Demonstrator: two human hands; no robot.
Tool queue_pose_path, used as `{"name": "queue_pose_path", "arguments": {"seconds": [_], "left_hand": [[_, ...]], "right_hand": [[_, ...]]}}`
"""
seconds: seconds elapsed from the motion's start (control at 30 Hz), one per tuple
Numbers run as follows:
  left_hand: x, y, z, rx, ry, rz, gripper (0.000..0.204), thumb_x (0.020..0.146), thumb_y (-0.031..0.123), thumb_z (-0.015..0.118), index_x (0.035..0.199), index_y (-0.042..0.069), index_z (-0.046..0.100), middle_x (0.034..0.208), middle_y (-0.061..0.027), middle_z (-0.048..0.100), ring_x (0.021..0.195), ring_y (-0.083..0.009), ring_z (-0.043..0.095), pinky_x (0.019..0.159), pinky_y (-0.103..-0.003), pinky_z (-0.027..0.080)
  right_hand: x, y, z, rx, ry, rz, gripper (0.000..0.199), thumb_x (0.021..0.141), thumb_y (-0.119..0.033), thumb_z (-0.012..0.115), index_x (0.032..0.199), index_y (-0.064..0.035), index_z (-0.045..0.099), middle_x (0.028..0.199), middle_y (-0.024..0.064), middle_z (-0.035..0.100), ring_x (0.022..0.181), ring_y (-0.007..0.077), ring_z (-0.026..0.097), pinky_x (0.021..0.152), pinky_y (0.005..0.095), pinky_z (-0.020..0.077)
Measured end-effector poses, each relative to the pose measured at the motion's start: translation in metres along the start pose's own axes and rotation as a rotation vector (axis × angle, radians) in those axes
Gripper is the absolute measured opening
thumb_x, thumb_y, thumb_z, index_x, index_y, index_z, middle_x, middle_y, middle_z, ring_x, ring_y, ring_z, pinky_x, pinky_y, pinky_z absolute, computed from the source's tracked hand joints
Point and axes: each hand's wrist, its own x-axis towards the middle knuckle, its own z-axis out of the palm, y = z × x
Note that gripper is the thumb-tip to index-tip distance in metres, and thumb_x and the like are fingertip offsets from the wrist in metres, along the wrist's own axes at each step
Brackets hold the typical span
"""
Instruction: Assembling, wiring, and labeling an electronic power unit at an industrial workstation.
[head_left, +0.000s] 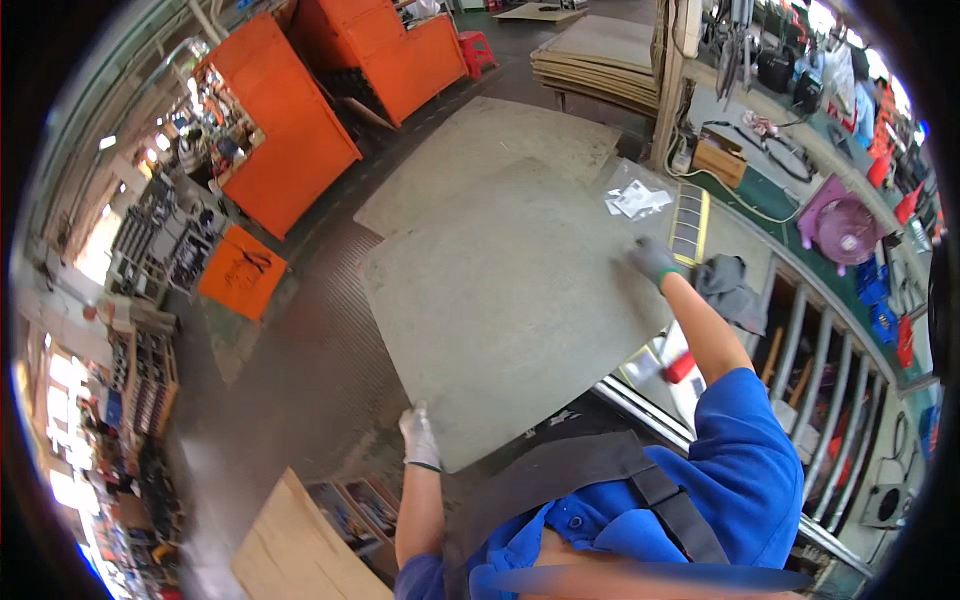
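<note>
A large flat grey-tan board with rounded corners stretches out in front of me. It overlaps a similar board lying behind it. My left hand, in a white glove, is closed on its near left edge by the corner. At the right edge, my right hand in a grey glove grips the same board; its fingers are slightly smeared. Just beyond that hand lie a clear plastic bag with white papers and a yellow-edged dark strip panel. A crumpled grey cloth is beside my right wrist.
Orange metal cabinets stand at the far left, with a red stool nearby. Stacked boards rest at the back. To the right run a cluttered bench with a purple fan and a metal-barred rack. A wooden panel leans near my left arm.
</note>
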Motion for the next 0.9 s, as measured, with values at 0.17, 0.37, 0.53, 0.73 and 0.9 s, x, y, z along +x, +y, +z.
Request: {"name": "queue_pose_path", "arguments": {"seconds": [0.17, 0.37, 0.53, 0.73, 0.9], "left_hand": [[0.098, 0.011, 0.076, 0.072, -0.109, -0.018, 0.015, 0.098, 0.019, 0.061, 0.095, 0.005, 0.064, 0.094, -0.0065, 0.065, 0.080, -0.0198, 0.065, 0.076, -0.040, 0.056], [0.215, 0.074, 0.108, 0.450, -0.371, -0.133, 0.052, 0.096, 0.046, 0.065, 0.123, 0.003, 0.055, 0.110, -0.0128, 0.066, 0.100, -0.0270, 0.067, 0.087, -0.047, 0.055], [0.342, 0.145, 0.153, 0.838, 0.167, 0.372, 0.086, 0.095, 0.059, 0.058, 0.153, 0.001, 0.033, 0.156, -0.0284, 0.033, 0.145, -0.0420, 0.034, 0.115, -0.053, 0.032], [0.424, 0.183, 0.243, 1.556, -0.245, 1.133, 0.078, 0.097, 0.057, 0.049, 0.158, 0.012, 0.031, 0.162, -0.0229, 0.027, 0.149, -0.0427, 0.027, 0.119, -0.058, 0.020], [0.450, 0.201, 0.265, 1.663, -0.315, 1.121, 0.076, 0.098, 0.059, 0.046, 0.158, 0.014, 0.032, 0.163, -0.0207, 0.028, 0.149, -0.0411, 0.027, 0.119, -0.060, 0.019]], "right_hand": [[0.046, -0.205, 0.097, 0.194, 0.034, -0.612, 0.066, 0.089, -0.047, 0.063, 0.141, -0.0070, 0.054, 0.146, 0.0235, 0.050, 0.137, 0.0387, 0.047, 0.115, 0.0462, 0.0367], [-0.009, -0.269, 0.197, -0.074, -0.092, -0.621, 0.095, 0.083, -0.065, 0.061, 0.154, -0.0080, 0.034, 0.162, 0.0267, 0.023, 0.151, 0.0449, 0.018, 0.122, 0.0578, 0.0121], [0.000, -0.257, 0.219, -0.161, -0.143, -0.771, 0.106, 0.072, -0.055, 0.078, 0.156, -0.0115, 0.031, 0.165, 0.0199, 0.019, 0.154, 0.0401, 0.012, 0.125, 0.0543, 0.0069], [0.051, -0.289, 0.201, -0.070, -0.193, -0.689, 0.104, 0.070, -0.053, 0.080, 0.157, -0.0191, 0.034, 0.167, 0.0133, 0.020, 0.155, 0.0331, 0.013, 0.126, 0.0518, 0.0056], [0.064, -0.311, 0.200, -0.084, -0.177, -0.615, 0.104, 0.070, -0.056, 0.077, 0.157, -0.0194, 0.034, 0.166, 0.0142, 0.022, 0.155, 0.0334, 0.014, 0.126, 0.0520, 0.0054]]}}
